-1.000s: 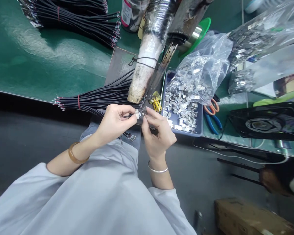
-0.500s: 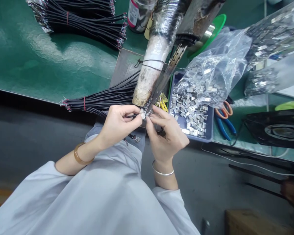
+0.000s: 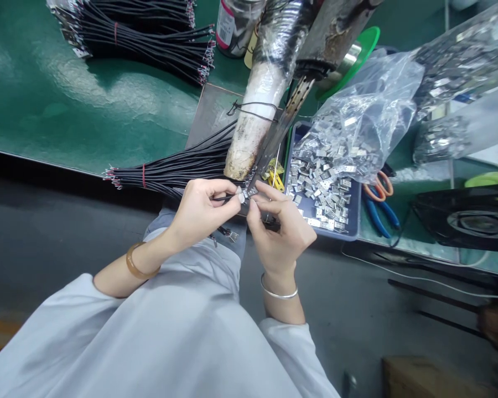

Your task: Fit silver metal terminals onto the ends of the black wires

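Note:
My left hand is closed in a pinch on the end of a black cable, with whitish tips on thumb and finger. Facing it, my right hand is pinched too, its fingertips close to the cable end; what it holds is too small to make out. A small shiny metal piece shows between the two hands. Just above them, the soldering iron points down with its perforated metal barrel. Beside the iron hangs a white wrapped tube, its stained end near my fingers.
A bundle of black cables lies left of the tube, and more bundles lie at the back left. To the right stands a blue tray of metal connector shells, partly under a plastic bag. Beyond are pliers and a green spool.
My right hand has shifted slightly left, and more of the metal piece between the hands shows. My left hand stays nearly in place, still pinching the cable.

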### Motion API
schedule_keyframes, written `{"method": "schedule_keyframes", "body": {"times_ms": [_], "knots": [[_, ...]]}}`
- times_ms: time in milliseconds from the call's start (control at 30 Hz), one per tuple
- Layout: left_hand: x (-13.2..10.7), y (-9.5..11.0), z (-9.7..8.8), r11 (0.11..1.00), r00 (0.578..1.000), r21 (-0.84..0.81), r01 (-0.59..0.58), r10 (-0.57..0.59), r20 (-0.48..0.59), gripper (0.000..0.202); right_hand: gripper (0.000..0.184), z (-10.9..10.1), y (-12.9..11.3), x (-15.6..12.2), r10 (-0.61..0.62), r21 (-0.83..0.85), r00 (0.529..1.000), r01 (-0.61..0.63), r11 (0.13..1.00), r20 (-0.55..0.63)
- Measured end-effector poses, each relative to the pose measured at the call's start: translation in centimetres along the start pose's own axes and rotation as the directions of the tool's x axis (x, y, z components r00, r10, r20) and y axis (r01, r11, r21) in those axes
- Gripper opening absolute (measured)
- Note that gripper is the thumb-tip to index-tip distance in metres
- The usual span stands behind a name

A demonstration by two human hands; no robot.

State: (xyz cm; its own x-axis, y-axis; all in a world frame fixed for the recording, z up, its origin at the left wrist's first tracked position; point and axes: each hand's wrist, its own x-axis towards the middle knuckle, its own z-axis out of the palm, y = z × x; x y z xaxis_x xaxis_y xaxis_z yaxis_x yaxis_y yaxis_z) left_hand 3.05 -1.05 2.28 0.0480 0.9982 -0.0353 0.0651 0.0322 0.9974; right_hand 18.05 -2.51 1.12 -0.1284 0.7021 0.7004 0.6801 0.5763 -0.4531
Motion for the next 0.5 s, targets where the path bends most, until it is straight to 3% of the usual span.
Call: {"method": "schedule_keyframes", "body": {"times_ms": [267,400,500], "knots": [[-0.3,0.0,-0.3,0.998,1.0,0.055,-0.024,0.023,0.01,0.02,0.02,-0.2,-0.3,0.2,-0.044,-0.001,0.998,0.044,0.999,0.04],[-0.7,-0.2,-0.6,0.985,0.995,0.149,-0.081,0.071,0.07,0.021,0.011,-1.2,0.4,-0.6,0.043,0.056,0.997,-0.047,0.997,0.061],[-1.1,-0.5,-1.0,0.941,0.963,0.241,-0.239,0.197,0.186,0.02,0.003,-3.1,0.8,-1.4,0.145,0.05,0.985,-0.141,0.989,-0.091]]}}
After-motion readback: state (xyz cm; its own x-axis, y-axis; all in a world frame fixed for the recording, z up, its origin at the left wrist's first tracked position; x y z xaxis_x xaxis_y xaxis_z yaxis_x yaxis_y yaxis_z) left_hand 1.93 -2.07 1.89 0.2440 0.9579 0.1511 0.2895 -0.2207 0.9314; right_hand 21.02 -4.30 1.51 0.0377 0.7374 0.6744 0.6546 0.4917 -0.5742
